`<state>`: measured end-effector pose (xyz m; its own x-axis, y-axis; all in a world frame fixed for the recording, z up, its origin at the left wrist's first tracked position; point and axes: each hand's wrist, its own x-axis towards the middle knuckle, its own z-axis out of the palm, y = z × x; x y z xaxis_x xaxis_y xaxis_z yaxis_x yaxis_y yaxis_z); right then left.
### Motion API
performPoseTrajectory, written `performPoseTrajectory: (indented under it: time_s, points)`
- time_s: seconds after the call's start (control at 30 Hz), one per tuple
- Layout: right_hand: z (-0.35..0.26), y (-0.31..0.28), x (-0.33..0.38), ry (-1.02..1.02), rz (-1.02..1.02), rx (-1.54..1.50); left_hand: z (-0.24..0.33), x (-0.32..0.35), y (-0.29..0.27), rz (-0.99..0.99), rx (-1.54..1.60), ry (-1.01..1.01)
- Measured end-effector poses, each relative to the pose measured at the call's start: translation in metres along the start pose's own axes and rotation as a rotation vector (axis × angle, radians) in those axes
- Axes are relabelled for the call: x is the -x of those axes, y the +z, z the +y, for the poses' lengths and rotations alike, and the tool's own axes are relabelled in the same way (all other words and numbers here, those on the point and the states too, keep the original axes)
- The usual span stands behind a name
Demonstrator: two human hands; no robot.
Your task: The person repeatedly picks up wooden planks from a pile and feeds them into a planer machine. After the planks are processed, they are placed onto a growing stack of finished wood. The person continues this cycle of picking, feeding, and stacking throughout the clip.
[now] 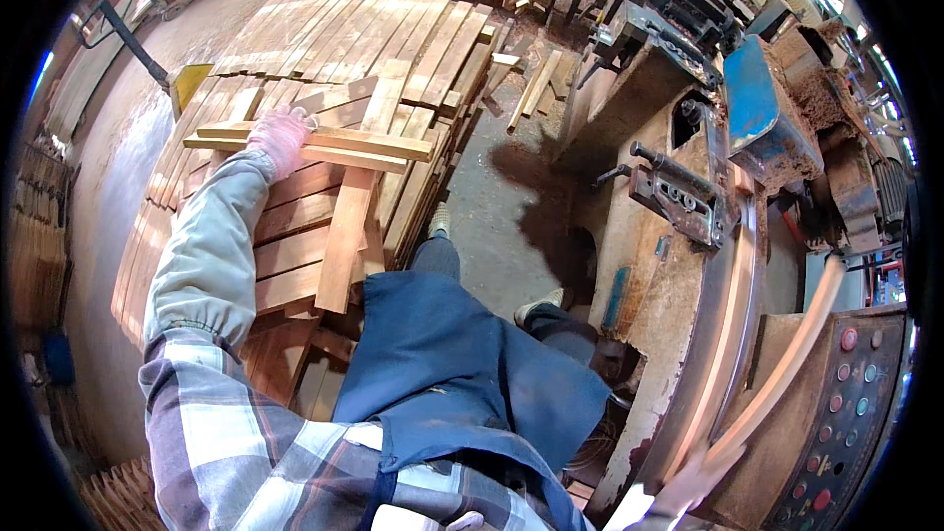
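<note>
My left hand, in a pinkish glove, is closed over a pair of light wooden slats lying crosswise above a big stack of boards. Under them a longer loose board slants across the stack. At the lower right, my right hand is smeared by motion. A long wooden strip rises from that hand, its near end within the grip and its far end beside the machine. Another strip lies along the machine's metal bed, just left of the held one.
The woodworking machine with a blue guard fills the right side, coated in sawdust. A control panel with several coloured buttons stands at the lower right. Loose offcuts lie on the floor between stack and machine.
</note>
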<state>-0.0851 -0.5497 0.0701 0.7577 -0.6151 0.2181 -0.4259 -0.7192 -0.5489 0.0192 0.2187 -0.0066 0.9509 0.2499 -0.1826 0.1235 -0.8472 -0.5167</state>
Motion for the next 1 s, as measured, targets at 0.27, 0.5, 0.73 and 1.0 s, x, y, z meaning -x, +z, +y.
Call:
performPoseTrajectory:
  time_s: [0.27, 0.5, 0.73, 1.0]
  points:
    - [-0.047, 0.120, -0.175, -0.259, -0.102, -0.344, 0.018, -0.002, 0.003, 0.086, 0.092, -0.097]
    - [0.005, 0.073, -0.084, -0.447, -0.204, -0.245, 0.028, 0.010, -0.014, 0.012, 0.220, -0.186]
    - [0.118, -0.046, 0.055, -0.669, -0.195, 0.354, 0.020, -0.002, 0.020, -0.088, 0.133, -0.251]
    - [0.057, 0.042, -0.078, -0.851, -0.147, 0.465, 0.086, 0.071, 0.004, 0.206, 0.120, -0.228]
